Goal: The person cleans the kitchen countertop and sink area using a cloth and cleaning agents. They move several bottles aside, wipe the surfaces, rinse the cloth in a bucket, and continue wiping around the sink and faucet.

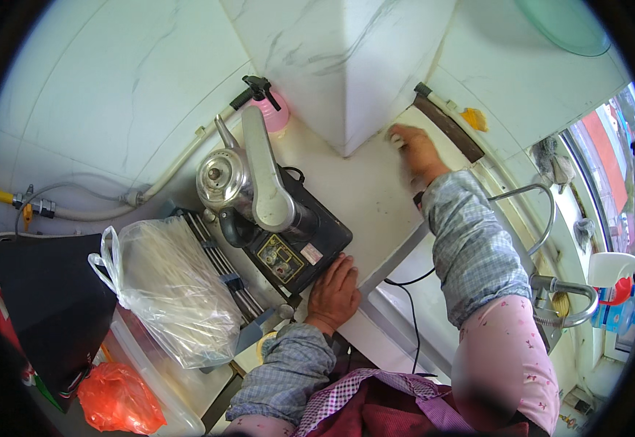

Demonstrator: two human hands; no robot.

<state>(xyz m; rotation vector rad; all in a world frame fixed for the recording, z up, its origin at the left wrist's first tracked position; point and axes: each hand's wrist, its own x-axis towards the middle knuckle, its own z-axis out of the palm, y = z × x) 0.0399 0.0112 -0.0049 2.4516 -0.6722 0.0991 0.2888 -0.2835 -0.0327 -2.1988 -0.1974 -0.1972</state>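
My left hand (333, 295) lies flat with its fingers against the near right edge of a black electric tea-kettle base (317, 240). On that base sits a stainless steel kettle (222, 177) with a knobbed lid, beside a silver water-dispensing arm (265, 180). Over the white countertop (369, 191), near the tiled wall corner, my right hand (420, 152) is blurred. Its fingers are curled around a small pale thing (397, 141), too unclear to name. A black cord (416, 306) hangs below the counter edge.
Behind the kettle stands a pink spray bottle (271, 112). A tied clear plastic bag (170, 289) lies on a metal rack (230, 273) at left, above an orange-red bag (121, 399). A curved faucet (569, 303) and white pipe (178, 155) flank the counter.
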